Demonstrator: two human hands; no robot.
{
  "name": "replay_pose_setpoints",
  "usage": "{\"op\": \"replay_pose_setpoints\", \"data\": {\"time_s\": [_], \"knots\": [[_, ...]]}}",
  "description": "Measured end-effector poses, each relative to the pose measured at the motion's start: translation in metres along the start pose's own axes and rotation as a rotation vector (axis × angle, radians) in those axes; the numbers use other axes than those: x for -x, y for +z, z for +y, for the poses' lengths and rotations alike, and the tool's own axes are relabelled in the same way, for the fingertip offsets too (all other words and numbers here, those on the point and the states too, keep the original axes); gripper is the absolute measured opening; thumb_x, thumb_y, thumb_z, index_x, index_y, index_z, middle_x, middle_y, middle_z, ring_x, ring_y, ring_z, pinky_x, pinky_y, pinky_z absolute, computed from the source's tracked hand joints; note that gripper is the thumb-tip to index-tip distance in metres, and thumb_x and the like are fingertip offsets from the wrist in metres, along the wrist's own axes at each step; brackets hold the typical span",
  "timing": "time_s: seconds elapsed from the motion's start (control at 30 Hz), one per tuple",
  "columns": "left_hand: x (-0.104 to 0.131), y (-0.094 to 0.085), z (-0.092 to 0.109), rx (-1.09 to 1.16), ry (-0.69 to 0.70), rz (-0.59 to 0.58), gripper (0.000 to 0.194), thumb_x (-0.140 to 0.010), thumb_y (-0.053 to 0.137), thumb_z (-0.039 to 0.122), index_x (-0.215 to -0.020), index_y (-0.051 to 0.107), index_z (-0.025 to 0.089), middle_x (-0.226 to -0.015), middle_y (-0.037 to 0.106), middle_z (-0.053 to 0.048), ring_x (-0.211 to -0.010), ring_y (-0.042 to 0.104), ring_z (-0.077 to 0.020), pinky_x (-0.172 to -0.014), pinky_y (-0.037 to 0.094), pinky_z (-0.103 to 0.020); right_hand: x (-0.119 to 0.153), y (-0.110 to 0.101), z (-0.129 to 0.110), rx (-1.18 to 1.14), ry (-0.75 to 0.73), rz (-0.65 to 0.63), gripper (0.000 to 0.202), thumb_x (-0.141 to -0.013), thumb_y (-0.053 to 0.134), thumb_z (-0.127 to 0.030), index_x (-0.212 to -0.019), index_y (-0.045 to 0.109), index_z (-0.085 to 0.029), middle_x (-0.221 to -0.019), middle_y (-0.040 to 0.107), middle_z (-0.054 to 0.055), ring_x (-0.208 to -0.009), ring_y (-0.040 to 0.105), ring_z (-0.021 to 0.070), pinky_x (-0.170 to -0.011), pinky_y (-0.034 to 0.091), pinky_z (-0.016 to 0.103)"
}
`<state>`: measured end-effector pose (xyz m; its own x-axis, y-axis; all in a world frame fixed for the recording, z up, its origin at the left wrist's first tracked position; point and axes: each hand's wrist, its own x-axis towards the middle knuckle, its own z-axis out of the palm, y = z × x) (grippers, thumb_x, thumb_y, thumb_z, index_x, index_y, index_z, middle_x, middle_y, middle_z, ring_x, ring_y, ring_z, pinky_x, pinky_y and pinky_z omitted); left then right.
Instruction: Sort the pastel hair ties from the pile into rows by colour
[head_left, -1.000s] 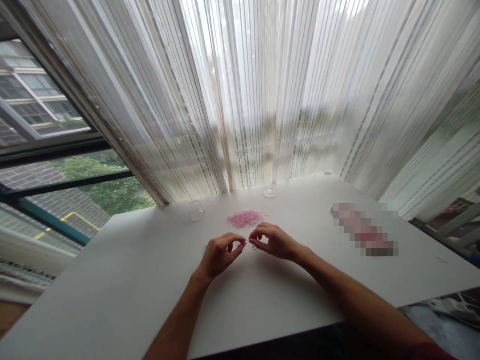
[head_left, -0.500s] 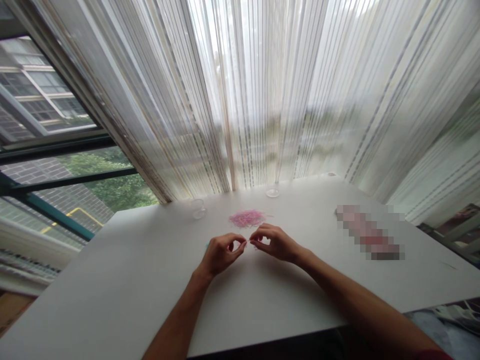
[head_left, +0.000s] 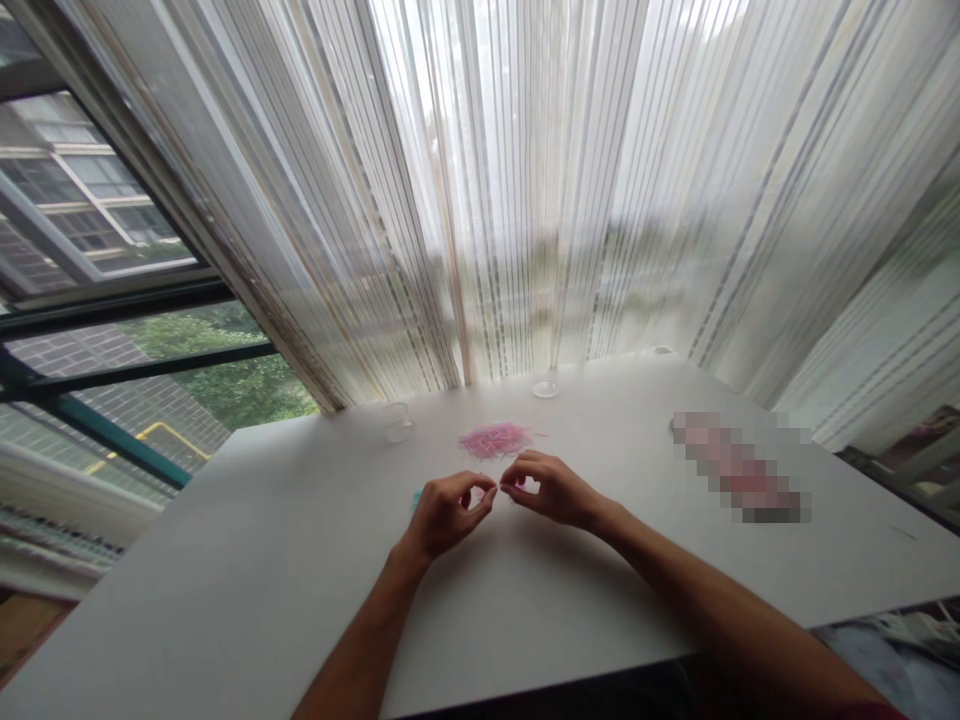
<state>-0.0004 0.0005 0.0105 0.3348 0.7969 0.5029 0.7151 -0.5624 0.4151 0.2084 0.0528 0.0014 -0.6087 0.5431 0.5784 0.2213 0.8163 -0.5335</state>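
My left hand is closed in a pinch above the white table, thumb and forefinger pressed together. Facing it, my right hand pinches in the same way, and the fingertips of both almost meet. Between them shows a tiny bit of a thin pink strip, mostly hidden by the fingers. Just beyond the hands lies a loose pile of thin pink strips. Behind my left hand a small turquoise thing peeks out, its kind unclear. A few pink bits lie on the table behind my right hand's fingers.
A clear round container stands at the back left, and a clear shallow lid or dish lies at the back edge. A blurred-out pinkish long object is on the right. Striped sheer curtains hang behind the table.
The hands keep their pinch and have barely shifted; their fingertips are slightly closer together. The view has tilted a little.
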Motion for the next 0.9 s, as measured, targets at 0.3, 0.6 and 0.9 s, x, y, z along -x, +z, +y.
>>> {"op": "replay_pose_setpoints", "data": {"time_s": [0.3,0.6,0.9], "knots": [[0.0003,0.0007,0.0000,-0.014,0.001,0.008,0.012,-0.087,0.059,0.026,-0.088,0.070,0.021,-0.069,0.068,0.001,-0.053,0.052,-0.0082,-0.057,0.043,-0.020,-0.0013,-0.0025,-0.0038,-0.025,-0.005,0.016,0.007,-0.085,0.063,-0.022,-0.083,0.069,-0.017,-0.076,0.064,0.004,-0.068,0.058,0.0127,-0.065,0.049,0.024],[0.0002,0.0015,0.0009,0.011,-0.007,0.011,0.014,-0.088,0.058,0.028,-0.090,0.068,0.019,-0.076,0.069,0.000,-0.054,0.053,-0.0081,-0.057,0.045,-0.020,-0.0012,-0.0011,-0.0027,-0.026,0.013,0.010,0.004,-0.083,0.065,-0.018,-0.080,0.067,-0.018,-0.074,0.063,0.003,-0.067,0.057,0.0127,-0.063,0.048,0.024],[-0.0002,0.0015,0.0005,0.002,-0.008,0.006,0.011,-0.087,0.058,0.024,-0.087,0.069,0.020,-0.072,0.068,0.001,-0.053,0.053,-0.0080,-0.056,0.044,-0.020,-0.0008,-0.0019,-0.0041,-0.069,0.023,0.018,0.004,-0.083,0.064,-0.019,-0.082,0.067,-0.018,-0.075,0.064,0.003,-0.068,0.057,0.0122,-0.064,0.048,0.023]]}}
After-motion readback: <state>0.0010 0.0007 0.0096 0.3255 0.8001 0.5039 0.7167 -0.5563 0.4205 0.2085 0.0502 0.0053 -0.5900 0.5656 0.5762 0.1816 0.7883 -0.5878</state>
